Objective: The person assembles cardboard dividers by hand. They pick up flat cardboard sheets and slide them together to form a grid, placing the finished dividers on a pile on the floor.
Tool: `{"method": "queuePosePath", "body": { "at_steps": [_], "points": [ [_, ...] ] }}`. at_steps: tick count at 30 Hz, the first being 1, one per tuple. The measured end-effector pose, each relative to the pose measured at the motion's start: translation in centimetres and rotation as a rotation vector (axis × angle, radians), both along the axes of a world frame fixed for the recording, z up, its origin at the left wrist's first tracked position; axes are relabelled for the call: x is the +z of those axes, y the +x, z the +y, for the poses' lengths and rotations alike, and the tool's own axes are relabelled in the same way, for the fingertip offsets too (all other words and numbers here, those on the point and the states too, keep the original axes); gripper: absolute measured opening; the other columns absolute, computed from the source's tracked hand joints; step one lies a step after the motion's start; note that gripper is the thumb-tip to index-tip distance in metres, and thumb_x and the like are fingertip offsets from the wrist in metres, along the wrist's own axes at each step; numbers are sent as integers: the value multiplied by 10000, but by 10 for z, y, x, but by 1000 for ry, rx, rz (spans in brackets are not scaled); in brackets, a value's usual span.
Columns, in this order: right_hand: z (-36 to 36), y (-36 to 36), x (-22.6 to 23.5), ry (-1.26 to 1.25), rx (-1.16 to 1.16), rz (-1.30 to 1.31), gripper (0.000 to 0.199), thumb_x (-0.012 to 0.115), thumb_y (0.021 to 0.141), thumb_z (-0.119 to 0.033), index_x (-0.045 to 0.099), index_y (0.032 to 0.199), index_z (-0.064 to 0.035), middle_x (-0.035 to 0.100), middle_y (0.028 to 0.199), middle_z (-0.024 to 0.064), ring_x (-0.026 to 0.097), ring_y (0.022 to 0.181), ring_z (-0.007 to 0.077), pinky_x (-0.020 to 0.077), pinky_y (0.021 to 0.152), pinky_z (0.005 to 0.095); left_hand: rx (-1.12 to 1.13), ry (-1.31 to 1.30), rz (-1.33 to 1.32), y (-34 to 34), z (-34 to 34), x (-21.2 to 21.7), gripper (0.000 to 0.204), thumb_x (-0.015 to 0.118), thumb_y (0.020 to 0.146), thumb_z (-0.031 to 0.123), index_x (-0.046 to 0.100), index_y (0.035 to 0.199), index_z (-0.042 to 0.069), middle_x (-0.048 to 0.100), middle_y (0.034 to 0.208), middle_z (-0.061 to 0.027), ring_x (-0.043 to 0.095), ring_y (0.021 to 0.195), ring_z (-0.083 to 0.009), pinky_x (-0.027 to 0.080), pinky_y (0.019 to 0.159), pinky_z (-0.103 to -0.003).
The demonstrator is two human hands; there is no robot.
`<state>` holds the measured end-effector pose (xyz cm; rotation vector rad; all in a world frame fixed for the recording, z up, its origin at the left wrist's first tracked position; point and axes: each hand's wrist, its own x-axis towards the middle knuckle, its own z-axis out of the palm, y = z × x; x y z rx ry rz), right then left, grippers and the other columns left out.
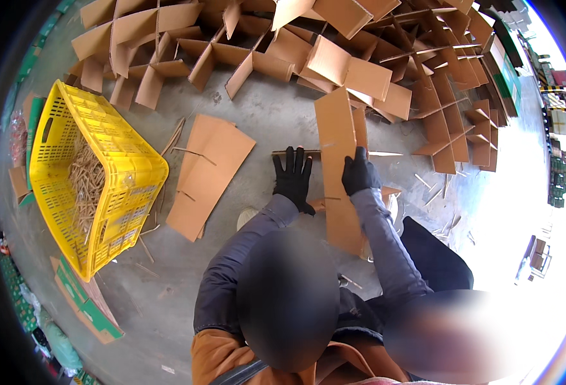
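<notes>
My left hand (pixel 292 181), in a black glove with some fingertips bare, is spread with its fingers apart. Its fingertips reach a cardboard strip seen edge-on (pixel 312 154); whether they press on it I cannot tell. My right hand (pixel 361 173), also gloved in black, is closed on the right edge of a long brown slotted cardboard strip (pixel 338 221). That strip stands lengthwise in front of me, crossing other cardboard pieces partly hidden behind it. Left of my hands, several flat slotted cardboard strips (pixel 209 170) lie stacked on the floor.
Assembled cardboard divider grids (pixel 231 54) heap across the far side and far right. A yellow plastic crate (pixel 132 176), tipped toward the left, holds thin cardboard scraps (pixel 87 186). More scraps (pixel 433 192) litter the grey floor at right. A green-and-brown carton piece (pixel 87 301) lies near left.
</notes>
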<state>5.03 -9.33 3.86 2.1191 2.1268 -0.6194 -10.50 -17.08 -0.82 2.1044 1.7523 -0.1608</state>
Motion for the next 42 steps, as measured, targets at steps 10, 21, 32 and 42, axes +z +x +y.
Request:
{"method": "queuePosePath", "body": {
  "at_steps": [10, 21, 32, 42],
  "points": [
    [-5, -7, -29, -31, 149, 92, 355, 557, 834, -298, 423, 1044, -45, 628, 830, 249, 594, 810, 440, 451, 698, 531, 35, 5, -30, 6, -7, -17, 1132, 741, 497, 653, 333, 1377, 70, 63, 1478, -256, 51, 1363, -441, 180, 991, -637],
    [-35, -29, -56, -15, 43, -28, 327, 512, 873, -333, 405, 1040, -73, 628, 797, 261, 604, 751, 450, 453, 636, 538, 62, -15, -11, 1, -6, -8, 1026, 726, 501, 670, 423, 1338, 160, 38, 1494, -219, 28, 1376, -402, 176, 1013, -612],
    [-43, -31, -53, -22, 7, -60, 291, 495, 890, -328, 394, 1011, -83, 633, 788, 251, 619, 755, 432, 466, 642, 526, 41, -45, 45, 4, -12, -13, 989, 696, 532, 687, 442, 1315, 139, 54, 1496, -203, 33, 1376, -395, 158, 1007, -637],
    [-54, -14, -55, 55, -18, -17, 310, 442, 909, -369, 405, 1071, -107, 631, 750, 237, 618, 721, 427, 457, 597, 530, 35, -65, 115, 5, -6, -12, 1018, 663, 527, 728, 428, 1322, 137, 64, 1497, -189, 55, 1376, -369, 135, 988, -668]
  ]
}}
